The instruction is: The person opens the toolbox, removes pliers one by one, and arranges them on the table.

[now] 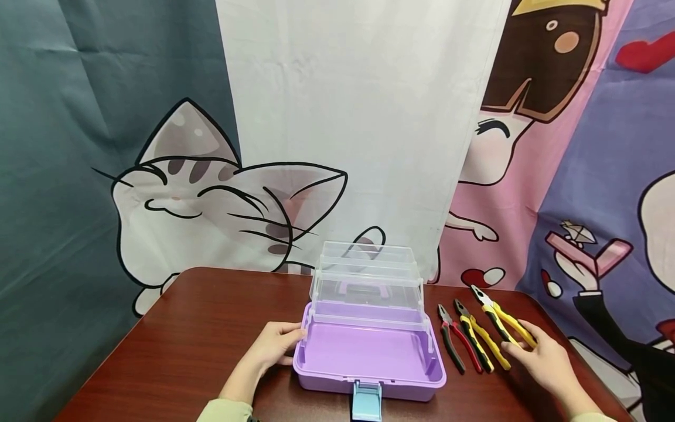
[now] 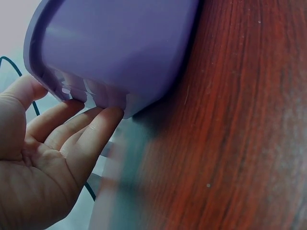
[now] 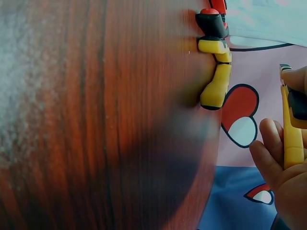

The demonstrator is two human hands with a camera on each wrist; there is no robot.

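An opened purple toolbox with a transparent upper part raised at its back stands before me. My left hand grips its left side; the left wrist view has the thumb at the rim and the fingertips against the outer wall. At the right, my right hand holds yellow-and-black pliers by the handles, jaws pointing away from me. Just left of them lie a second yellow-and-black pair of pliers and red-and-black pliers.
A light blue latch hangs down at the toolbox's front. The reddish-brown table extends left of it, with rounded far corners. Behind the table hangs a cloth backdrop printed with cartoon figures.
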